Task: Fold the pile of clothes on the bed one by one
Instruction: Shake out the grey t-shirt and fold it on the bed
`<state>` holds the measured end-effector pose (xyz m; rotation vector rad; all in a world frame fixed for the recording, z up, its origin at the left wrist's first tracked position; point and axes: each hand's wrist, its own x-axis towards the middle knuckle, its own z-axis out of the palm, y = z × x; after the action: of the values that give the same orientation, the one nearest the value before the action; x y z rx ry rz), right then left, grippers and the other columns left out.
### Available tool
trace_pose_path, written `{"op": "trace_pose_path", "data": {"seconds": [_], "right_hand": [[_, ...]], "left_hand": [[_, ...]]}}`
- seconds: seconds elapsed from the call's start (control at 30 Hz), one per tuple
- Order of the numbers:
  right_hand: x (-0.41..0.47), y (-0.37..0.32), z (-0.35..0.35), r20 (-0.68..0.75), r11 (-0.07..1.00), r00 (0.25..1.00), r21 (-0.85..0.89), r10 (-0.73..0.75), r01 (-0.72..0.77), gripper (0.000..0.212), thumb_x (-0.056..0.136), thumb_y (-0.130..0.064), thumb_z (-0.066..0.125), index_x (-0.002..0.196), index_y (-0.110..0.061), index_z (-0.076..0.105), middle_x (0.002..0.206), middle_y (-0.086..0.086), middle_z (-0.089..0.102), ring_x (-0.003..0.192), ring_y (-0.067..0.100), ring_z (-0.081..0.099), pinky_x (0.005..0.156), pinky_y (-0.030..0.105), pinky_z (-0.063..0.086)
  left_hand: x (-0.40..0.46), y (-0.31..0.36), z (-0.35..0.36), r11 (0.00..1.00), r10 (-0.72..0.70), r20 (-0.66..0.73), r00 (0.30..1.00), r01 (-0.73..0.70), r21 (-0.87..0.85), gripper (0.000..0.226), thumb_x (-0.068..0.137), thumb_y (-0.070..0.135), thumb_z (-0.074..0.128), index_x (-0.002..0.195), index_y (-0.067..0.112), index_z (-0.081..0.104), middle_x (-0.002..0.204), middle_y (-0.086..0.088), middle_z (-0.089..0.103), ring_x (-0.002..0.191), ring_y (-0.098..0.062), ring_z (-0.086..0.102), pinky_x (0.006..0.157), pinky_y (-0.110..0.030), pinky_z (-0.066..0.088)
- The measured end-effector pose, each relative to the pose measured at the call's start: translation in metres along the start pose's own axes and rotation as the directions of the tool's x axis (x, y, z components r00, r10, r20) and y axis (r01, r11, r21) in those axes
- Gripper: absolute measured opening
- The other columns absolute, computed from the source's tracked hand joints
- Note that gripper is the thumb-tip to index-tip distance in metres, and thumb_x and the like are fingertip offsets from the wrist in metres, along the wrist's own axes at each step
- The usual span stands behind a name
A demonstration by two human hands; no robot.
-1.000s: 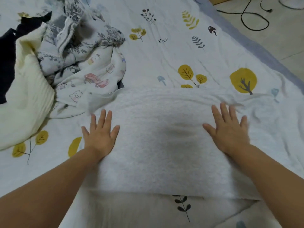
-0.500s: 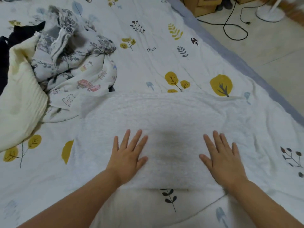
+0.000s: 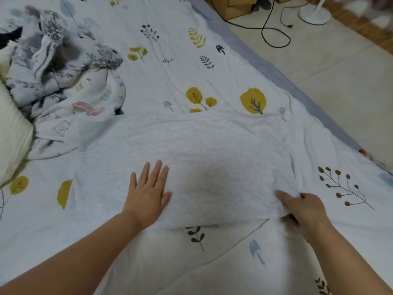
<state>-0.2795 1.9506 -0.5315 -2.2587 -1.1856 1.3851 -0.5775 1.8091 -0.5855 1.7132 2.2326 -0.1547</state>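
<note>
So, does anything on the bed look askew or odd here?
Nothing stands out. The white fluffy towel lies flat on the leaf-print bedsheet; left hand presses it, right hand grips its corner.

left hand [image 3: 148, 193] flat, fingers straight | right hand [image 3: 302, 209] curled (blurred)

One legible word, "trees", is printed in small dark letters on the bed sheet [image 3: 170, 86] ahead of me, between the yellow sprig and the grey fern-leaf motifs. A second fragment of lettering sits at the sheet's far edge near the top of my view, cut off and too blurred for me to read. I find no other text, number, brand or label on anything else in view.
</note>
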Motion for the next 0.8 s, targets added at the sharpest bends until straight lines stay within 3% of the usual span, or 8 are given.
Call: {"op": "trace_pose_path", "data": {"seconds": [0.13, 0.23, 0.33, 0.4, 0.5, 0.6, 0.73, 0.8], "right_hand": [[-0.006, -0.010, 0.009, 0.148, 0.957, 0.985, 0.264, 0.083, -0.120, 0.011, 0.079, -0.004, 0.070, 0.085, -0.002, 0.061, 0.072, 0.012, 0.059, 0.061, 0.024, 0.053, 0.054, 0.026, 0.044], [-0.027, -0.025, 0.022, 0.048, 0.954, 0.983, 0.251, -0.179, 0.161, 0.008, 0.079, 0.002, 0.061, 0.083, -0.004, 0.064, 0.077, 0.010, 0.063, 0.069, 0.023, 0.057, 0.065, 0.031, 0.046], [-0.066, -0.053, 0.046, 0.053, 0.869, 0.879, 0.190, -0.474, 0.457, 0.011, 0.078, 0.002, 0.058, 0.075, -0.008, 0.061, 0.068, -0.002, 0.059, 0.062, 0.009, 0.054, 0.054, 0.023, 0.043], [-0.097, -0.074, 0.069, 0.111, 0.775, 0.768, 0.135, -0.631, 0.617, 0.024, 0.075, 0.000, 0.058, 0.065, -0.021, 0.053, 0.056, -0.013, 0.053, 0.050, 0.000, 0.047, 0.047, 0.011, 0.036], [-0.136, -0.092, 0.114, 0.258, 0.554, 0.544, -0.036, -0.799, 0.832, 0.026, 0.071, -0.004, 0.060, 0.072, -0.024, 0.045, 0.071, -0.012, 0.051, 0.064, 0.005, 0.047, 0.058, 0.018, 0.035], [-0.165, -0.093, 0.163, 0.352, 0.278, 0.323, -0.172, -0.878, 0.945, 0.030, 0.057, -0.007, 0.062, 0.085, -0.018, 0.060, 0.085, -0.003, 0.059, 0.080, 0.014, 0.050, 0.064, 0.020, 0.037], [-0.180, -0.069, 0.217, 0.664, 0.054, 0.158, -0.174, -0.731, 0.983, 0.041, 0.053, -0.016, 0.075, 0.092, -0.013, 0.065, 0.103, 0.007, 0.062, 0.100, 0.027, 0.056, 0.081, 0.033, 0.052], [-0.182, -0.058, 0.231, 0.825, 0.005, 0.162, -0.189, -0.541, 0.982, 0.052, 0.077, -0.029, 0.067, 0.124, -0.013, 0.053, 0.143, 0.011, 0.037, 0.133, 0.029, 0.030, 0.107, 0.044, 0.034]], "left_hand": [[0.001, 0.006, -0.010, 0.996, -0.051, 0.058, 0.997, 0.055, -0.074, 0.078, 0.084, 0.060, 0.002, 0.150, 0.018, -0.001, 0.157, 0.000, -0.010, 0.142, -0.023, -0.018, 0.114, -0.048, -0.003], [0.010, 0.012, -0.026, 0.919, -0.140, 0.004, 0.990, 0.131, -0.371, 0.051, 0.095, 0.036, 0.032, 0.136, 0.006, 0.037, 0.148, -0.009, 0.031, 0.139, -0.038, 0.019, 0.113, -0.055, 0.016], [0.016, 0.018, -0.061, 0.533, -0.267, 0.059, 0.962, 0.198, -0.823, 0.038, 0.098, 0.024, 0.042, 0.134, 0.014, 0.048, 0.144, -0.001, 0.041, 0.133, -0.015, 0.034, 0.113, -0.031, 0.022], [0.018, 0.015, -0.085, 0.254, -0.225, 0.161, 0.961, 0.218, -0.942, 0.034, 0.098, 0.029, 0.043, 0.131, 0.023, 0.051, 0.139, 0.008, 0.045, 0.123, -0.005, 0.042, 0.105, -0.025, 0.030], [0.021, -0.001, -0.111, -0.170, -0.076, 0.291, 0.954, 0.275, -0.946, 0.036, 0.096, 0.043, 0.038, 0.122, 0.025, 0.054, 0.125, 0.002, 0.059, 0.104, -0.014, 0.059, 0.089, -0.034, 0.046], [0.016, -0.036, -0.121, -0.497, -0.013, 0.307, 0.952, 0.260, -0.828, 0.054, 0.093, 0.054, 0.030, 0.123, 0.015, 0.052, 0.112, -0.013, 0.065, 0.091, -0.025, 0.066, 0.079, -0.037, 0.055], [-0.002, -0.089, -0.104, -0.574, -0.102, 0.368, 0.924, 0.248, -0.780, 0.060, 0.092, 0.057, 0.030, 0.118, 0.010, 0.054, 0.105, -0.015, 0.068, 0.087, -0.024, 0.067, 0.080, -0.035, 0.055], [-0.012, -0.108, -0.086, -0.413, -0.249, 0.455, 0.855, 0.331, -0.848, 0.050, 0.094, 0.053, 0.034, 0.111, 0.011, 0.056, 0.095, -0.008, 0.065, 0.074, -0.017, 0.059, 0.067, -0.028, 0.050]]}}
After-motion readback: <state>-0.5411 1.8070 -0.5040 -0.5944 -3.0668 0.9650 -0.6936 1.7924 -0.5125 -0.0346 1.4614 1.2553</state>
